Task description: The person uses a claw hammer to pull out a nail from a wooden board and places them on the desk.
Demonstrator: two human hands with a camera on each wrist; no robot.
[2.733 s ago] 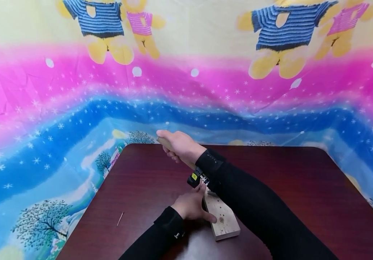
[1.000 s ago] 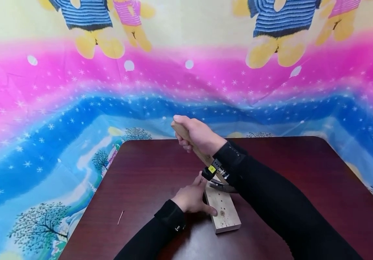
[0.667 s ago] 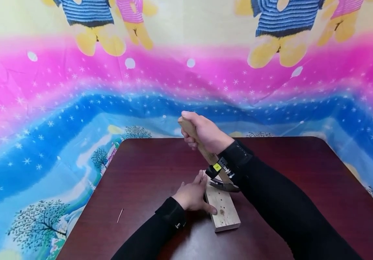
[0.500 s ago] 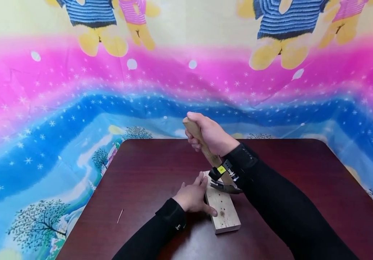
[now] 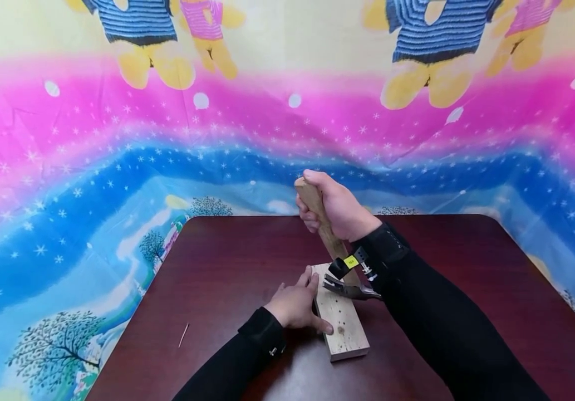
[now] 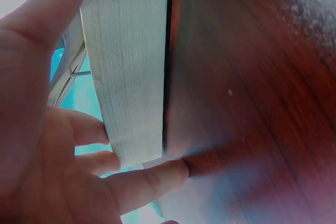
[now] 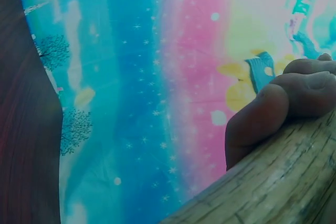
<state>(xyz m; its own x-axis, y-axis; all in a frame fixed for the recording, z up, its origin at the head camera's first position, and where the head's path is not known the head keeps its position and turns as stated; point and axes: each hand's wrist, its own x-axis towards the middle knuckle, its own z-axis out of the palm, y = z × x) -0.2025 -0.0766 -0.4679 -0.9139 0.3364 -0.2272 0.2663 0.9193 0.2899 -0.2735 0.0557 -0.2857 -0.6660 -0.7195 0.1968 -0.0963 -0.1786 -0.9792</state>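
My right hand (image 5: 339,206) grips the wooden handle of a claw hammer (image 5: 334,245), also close up in the right wrist view as the hammer handle (image 7: 262,182). The hammer's dark metal head lies over the far part of a pale wooden board (image 5: 349,331), its claw pointing left. In the left wrist view, a thin nail (image 6: 81,73) shows between the claw and the board's upper edge. My left hand (image 5: 294,306) rests against the board's left side, thumb on the top face and fingers extended. Several small dark holes mark the board's top.
A loose thin nail (image 5: 183,335) lies on the dark red-brown table (image 5: 227,267) to the left. Behind the table hangs a printed cloth (image 5: 267,128) with bears and snowflakes. A small camera (image 5: 338,268) strapped to the right wrist hides part of the hammer.
My right hand has swung the hammer handle to the right and more upright, and the hammer's head has tipped with it. The left hand stays at the board.
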